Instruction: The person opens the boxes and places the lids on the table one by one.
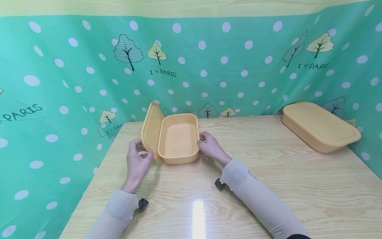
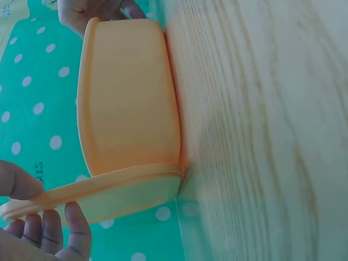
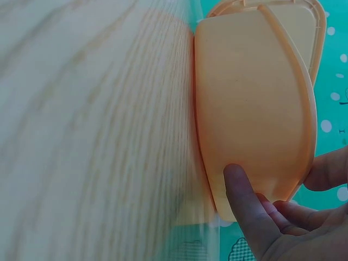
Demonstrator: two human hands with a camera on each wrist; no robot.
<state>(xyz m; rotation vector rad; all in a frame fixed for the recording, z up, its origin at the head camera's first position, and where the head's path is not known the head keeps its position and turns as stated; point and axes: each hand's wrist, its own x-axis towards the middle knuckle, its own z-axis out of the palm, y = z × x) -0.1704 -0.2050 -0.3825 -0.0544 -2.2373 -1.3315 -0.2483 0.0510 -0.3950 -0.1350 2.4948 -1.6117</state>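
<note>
A pale orange plastic food container stands on the table, its inside bare to view. Its matching lid is tilted up on edge along the container's left side. My left hand pinches the lid's near left edge, thumb on one face and fingers on the other, as the left wrist view shows. At the container's right wall is my right hand. In the right wrist view its thumb lies at the rim and its fingers press against the outer wall.
A larger lidded container of the same colour sits at the table's back right. Behind the wooden table hangs a green dotted curtain. A bright light reflection falls on the near tabletop.
</note>
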